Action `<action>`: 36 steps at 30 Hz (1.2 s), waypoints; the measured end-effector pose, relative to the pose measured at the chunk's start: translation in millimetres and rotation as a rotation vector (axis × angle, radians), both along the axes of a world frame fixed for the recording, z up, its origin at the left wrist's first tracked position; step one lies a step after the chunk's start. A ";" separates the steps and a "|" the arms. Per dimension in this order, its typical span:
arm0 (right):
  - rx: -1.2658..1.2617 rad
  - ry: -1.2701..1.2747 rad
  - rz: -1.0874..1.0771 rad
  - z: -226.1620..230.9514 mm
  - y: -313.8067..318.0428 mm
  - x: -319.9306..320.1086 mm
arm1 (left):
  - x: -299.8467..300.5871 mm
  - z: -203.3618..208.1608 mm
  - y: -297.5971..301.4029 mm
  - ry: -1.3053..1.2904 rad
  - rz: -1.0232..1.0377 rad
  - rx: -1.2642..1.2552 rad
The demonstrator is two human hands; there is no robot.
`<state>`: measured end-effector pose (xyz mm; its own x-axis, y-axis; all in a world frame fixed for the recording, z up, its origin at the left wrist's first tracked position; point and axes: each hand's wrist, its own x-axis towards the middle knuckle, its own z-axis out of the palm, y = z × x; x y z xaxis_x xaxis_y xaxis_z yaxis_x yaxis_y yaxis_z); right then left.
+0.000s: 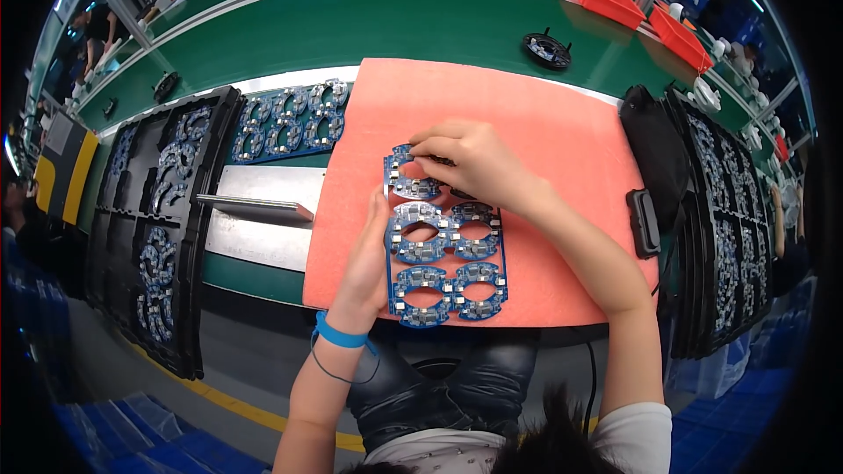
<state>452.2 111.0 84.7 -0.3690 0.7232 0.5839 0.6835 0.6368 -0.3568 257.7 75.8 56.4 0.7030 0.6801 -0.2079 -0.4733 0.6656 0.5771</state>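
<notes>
A panel of blue ring-shaped circuit boards (pixel 421 274) is held over the pink foam mat (pixel 571 193). My left hand (pixel 362 254) grips the panel's left edge, its thumb pointing up along the side and its other fingers partly hidden behind the boards. At the panel's far end, my right hand (pixel 479 162) has its fingers closed on the top boards and covers the top right one. A blue wrist strap (pixel 342 330) with a thin cord circles my left wrist.
Black trays (pixel 198 237) of blue boards stand at left, with more stacked trays (pixel 709 202) at right. Another board panel (pixel 290 118) lies beyond a metal plate (pixel 255 233). A black pouch (pixel 654 149) borders the mat. A round black part (pixel 547 50) sits on the green conveyor (pixel 395 17).
</notes>
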 end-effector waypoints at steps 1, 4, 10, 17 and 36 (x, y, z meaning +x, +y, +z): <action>0.002 0.002 0.001 -2.1 0.0 0.8 | -0.6 -3.6 1.0 -0.025 -0.012 0.014; -0.085 -0.066 -0.065 -3.7 -1.0 2.6 | 1.3 1.4 1.5 -0.042 -0.018 0.024; -0.006 0.098 -0.060 2.0 -0.4 -6.9 | 2.2 3.7 1.9 0.009 0.015 0.088; 0.102 -0.042 0.001 1.9 0.3 -2.8 | 6.4 30.9 -6.9 0.191 0.075 0.157; -0.046 -0.006 -0.111 10.1 -19.5 -20.2 | 3.8 -0.4 -4.2 0.171 0.060 0.170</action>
<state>432.0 91.4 94.8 -0.2886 0.7856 0.5473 0.7510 0.5403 -0.3796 261.5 71.6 56.0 0.6246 0.7552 -0.1990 -0.3950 0.5253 0.7537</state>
